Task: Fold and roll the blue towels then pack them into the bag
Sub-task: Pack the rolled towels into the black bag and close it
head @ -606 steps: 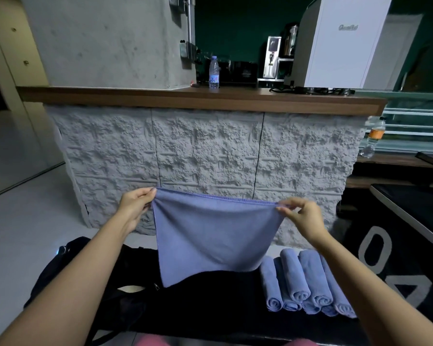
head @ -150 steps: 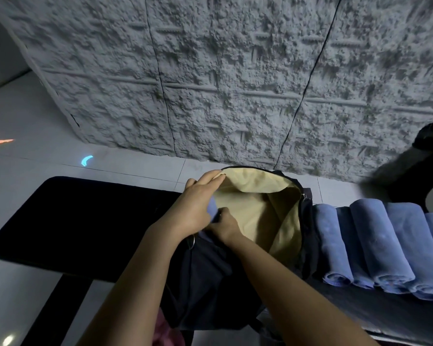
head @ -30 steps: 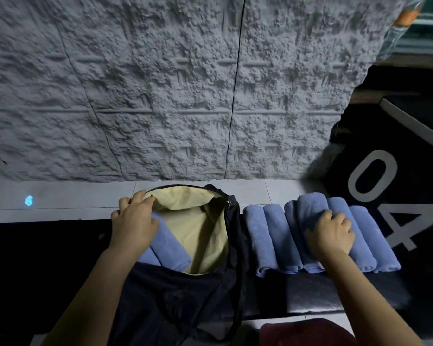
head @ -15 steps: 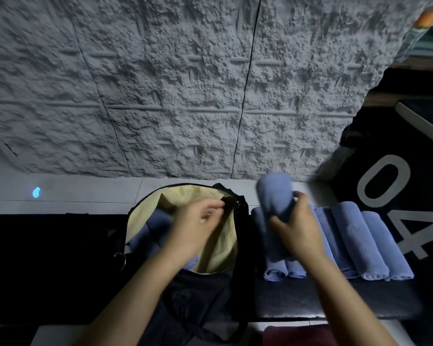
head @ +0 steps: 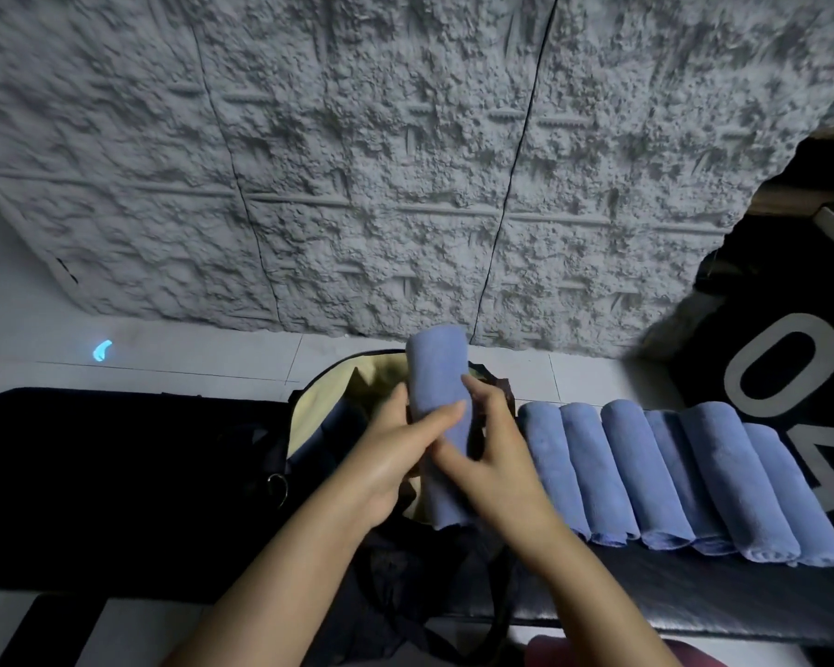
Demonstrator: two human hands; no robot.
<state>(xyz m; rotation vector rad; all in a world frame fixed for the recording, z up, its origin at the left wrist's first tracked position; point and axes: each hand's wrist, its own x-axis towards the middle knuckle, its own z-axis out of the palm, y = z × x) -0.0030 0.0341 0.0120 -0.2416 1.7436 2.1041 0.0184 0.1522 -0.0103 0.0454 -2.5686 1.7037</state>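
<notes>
I have both hands on one rolled towel (head: 436, 377); my left hand (head: 396, 454) curls its fingers across the front, my right hand (head: 492, 454) grips from the right side; the roll sits over the open mouth of the bag (head: 311, 411), long axis running away from me, far end raised; the opening lies below and slightly left, so I judge the left hand nearer to guide it in; the remaining rolls (head: 665, 474) lie just right of the bag.
</notes>
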